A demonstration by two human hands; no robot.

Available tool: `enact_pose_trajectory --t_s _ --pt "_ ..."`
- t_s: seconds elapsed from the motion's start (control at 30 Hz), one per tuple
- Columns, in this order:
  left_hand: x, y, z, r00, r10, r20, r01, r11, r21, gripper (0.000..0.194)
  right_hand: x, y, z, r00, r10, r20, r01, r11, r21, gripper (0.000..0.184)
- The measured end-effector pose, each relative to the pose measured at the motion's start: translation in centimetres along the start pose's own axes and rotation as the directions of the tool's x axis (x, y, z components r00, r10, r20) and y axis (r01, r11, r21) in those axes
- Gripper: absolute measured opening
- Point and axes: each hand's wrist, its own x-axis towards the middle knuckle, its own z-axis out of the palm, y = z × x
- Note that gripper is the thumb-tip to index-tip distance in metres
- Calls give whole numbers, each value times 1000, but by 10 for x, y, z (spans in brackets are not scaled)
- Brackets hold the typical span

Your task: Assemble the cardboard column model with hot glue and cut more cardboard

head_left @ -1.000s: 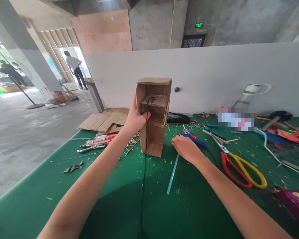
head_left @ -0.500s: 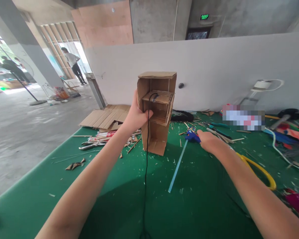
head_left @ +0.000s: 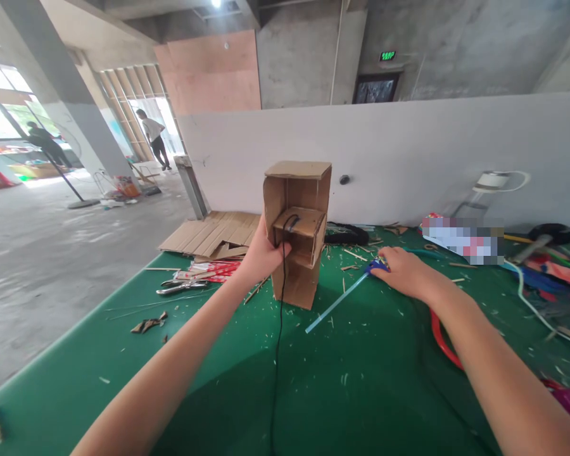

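Note:
A tall cardboard box (head_left: 298,253) with open shelves stands upright on the green table (head_left: 76,354). My left hand (head_left: 263,254) grips its left side wall, thumb at the front edge. A thin black cable (head_left: 278,329) runs from the middle shelf down toward me. My right hand (head_left: 405,272) lies over a blue glue gun (head_left: 373,266) to the right of the box, fingers curled around it. A pale glue stick (head_left: 335,303) sticks out from the gun toward the lower left.
Red and yellow scissors (head_left: 439,339) lie under my right forearm. Metal pliers (head_left: 180,287), cardboard scraps (head_left: 147,325) and wood slivers litter the left. Tools and cables crowd the right. A white partition (head_left: 408,152) backs the table. People stand far off at left.
My right hand has moved away to the right and closed over the blue glue gun, swinging the glue stick. The left hand keeps hold of the box.

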Motion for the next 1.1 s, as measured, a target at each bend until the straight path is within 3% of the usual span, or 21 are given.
enact_pose_trajectory --t_s 0.13,0.27,0.37,0.43,0.53,0.63,0.77,0.9,1.0,1.1 --pt "-14 -13 5 996 -75 -41 75 997 -18 67 -39 -29 -33 975 -197 -104 210 967 143 57" --pt "-19 -17 9 995 -75 -71 66 991 -115 65 -89 -54 -54 940 -339 -42 340 917 210 49" --pt "-19 -14 10 989 -104 -104 86 983 -165 64 -110 -62 -63 910 -415 -4 399 874 276 45" --pt "-19 -12 10 986 -118 -113 95 977 -192 65 -111 -64 -68 906 -423 21 400 871 286 42" --pt "-19 -8 12 983 -140 -115 106 959 -262 64 -95 -65 -74 938 -344 43 327 920 215 44" --pt "-21 -5 16 966 -205 -155 138 922 -362 60 -73 -67 -74 968 -250 -13 249 959 138 60" --pt "-26 -4 26 905 -348 -245 183 837 -515 54 -54 -81 -65 957 -252 -141 274 945 176 82" --pt "-30 0 37 804 -504 -316 177 709 -682 49 -48 -99 -50 934 -258 -247 318 915 247 88" --pt "-29 -1 39 711 -621 -330 214 638 -739 47 -42 -98 -41 933 -267 -239 327 908 261 98" --pt "-26 -8 34 657 -665 -354 237 628 -741 47 -36 -83 -33 949 -267 -166 304 914 268 102"
